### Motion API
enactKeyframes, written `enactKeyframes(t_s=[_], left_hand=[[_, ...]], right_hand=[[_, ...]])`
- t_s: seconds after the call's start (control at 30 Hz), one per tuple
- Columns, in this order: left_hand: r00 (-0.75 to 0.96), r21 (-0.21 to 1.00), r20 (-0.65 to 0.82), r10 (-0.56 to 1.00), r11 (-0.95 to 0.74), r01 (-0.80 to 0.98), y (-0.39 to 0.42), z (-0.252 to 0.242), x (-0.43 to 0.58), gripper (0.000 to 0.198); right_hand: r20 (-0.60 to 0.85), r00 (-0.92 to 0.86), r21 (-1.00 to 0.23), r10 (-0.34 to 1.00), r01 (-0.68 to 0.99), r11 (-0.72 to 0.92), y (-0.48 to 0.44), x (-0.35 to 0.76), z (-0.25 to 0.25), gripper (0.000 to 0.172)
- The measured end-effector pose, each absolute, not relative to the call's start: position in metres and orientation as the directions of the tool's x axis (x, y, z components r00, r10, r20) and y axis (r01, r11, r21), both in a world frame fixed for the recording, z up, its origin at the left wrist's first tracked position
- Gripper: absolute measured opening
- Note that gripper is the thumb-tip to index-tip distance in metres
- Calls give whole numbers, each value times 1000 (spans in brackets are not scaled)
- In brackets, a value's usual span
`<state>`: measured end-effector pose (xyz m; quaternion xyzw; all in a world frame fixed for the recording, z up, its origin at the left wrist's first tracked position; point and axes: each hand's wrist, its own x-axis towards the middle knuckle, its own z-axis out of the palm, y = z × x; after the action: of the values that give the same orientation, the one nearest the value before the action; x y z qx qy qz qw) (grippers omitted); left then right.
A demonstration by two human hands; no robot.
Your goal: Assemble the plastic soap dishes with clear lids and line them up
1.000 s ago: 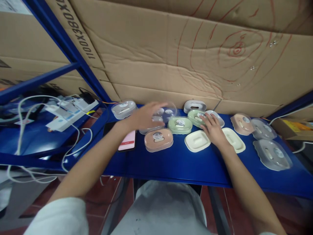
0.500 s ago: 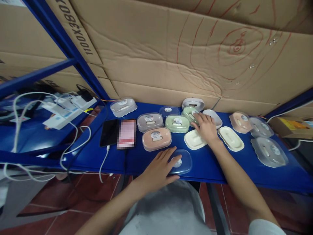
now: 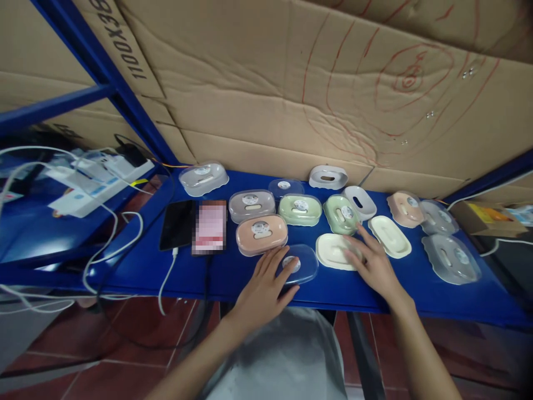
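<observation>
My left hand (image 3: 265, 286) lies flat, fingers spread, on the left part of a clear plastic lid (image 3: 300, 263) at the front of the blue shelf (image 3: 353, 289). My right hand (image 3: 375, 261) rests with fingers apart on the right edge of a cream soap-dish base (image 3: 333, 251). Just behind the hands sit a pink lidded soap box (image 3: 261, 234), a green lidded box (image 3: 300, 209) and a second green box (image 3: 341, 213), tilted.
More soap boxes, cream trays (image 3: 390, 235) and clear lids (image 3: 450, 258) spread to the right. Two phones (image 3: 194, 225) lie left of the boxes, one on a cable. A power strip and white cords (image 3: 91, 183) fill the left shelf. A cardboard wall (image 3: 291, 83) stands behind.
My right hand drew back from the green box at the rear to the cream base in front. My left hand, which brought the clear lid forward, stays on it.
</observation>
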<state>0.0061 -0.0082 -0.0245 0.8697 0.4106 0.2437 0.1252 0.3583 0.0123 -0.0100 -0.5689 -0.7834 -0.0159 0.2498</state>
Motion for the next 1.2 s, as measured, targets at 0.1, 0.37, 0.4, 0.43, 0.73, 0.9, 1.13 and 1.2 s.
enactKeyframes(t_s=[0.1, 0.37, 0.4, 0.43, 0.73, 0.9, 1.13, 1.2], left_hand=[[540, 395, 333, 773, -635, 664, -9, -23, 6, 54], [551, 349, 357, 754, -655, 671, -10, -20, 4, 43], [555, 344, 351, 754, -655, 673, -10, -19, 4, 42], [560, 337, 348, 752, -658, 674, -10, -19, 3, 42], [440, 355, 382, 812, -569, 742, -12, -19, 8, 37], [455, 326, 384, 803, -579, 748, -11, -20, 8, 39], [585, 189, 405, 702, -691, 698, -11, -13, 14, 40], [648, 137, 396, 651, -739, 659, -6, -7, 22, 40]], right_hand=[[519, -112, -234, 848, 935, 266, 44, 374, 1, 39], [493, -71, -201, 867, 960, 193, 129, 417, 0, 50], [512, -48, -217, 857, 959, 183, 125, 419, 3, 53], [539, -17, -234, 842, 957, 170, 117, 419, 7, 54], [616, -66, -354, 785, 867, 351, -41, 384, 10, 30], [475, -200, -374, 857, 836, 402, -57, 379, -7, 42], [436, -287, -392, 853, 792, 468, -26, 374, -6, 39], [421, -309, -364, 853, 803, 471, -22, 369, -9, 43]])
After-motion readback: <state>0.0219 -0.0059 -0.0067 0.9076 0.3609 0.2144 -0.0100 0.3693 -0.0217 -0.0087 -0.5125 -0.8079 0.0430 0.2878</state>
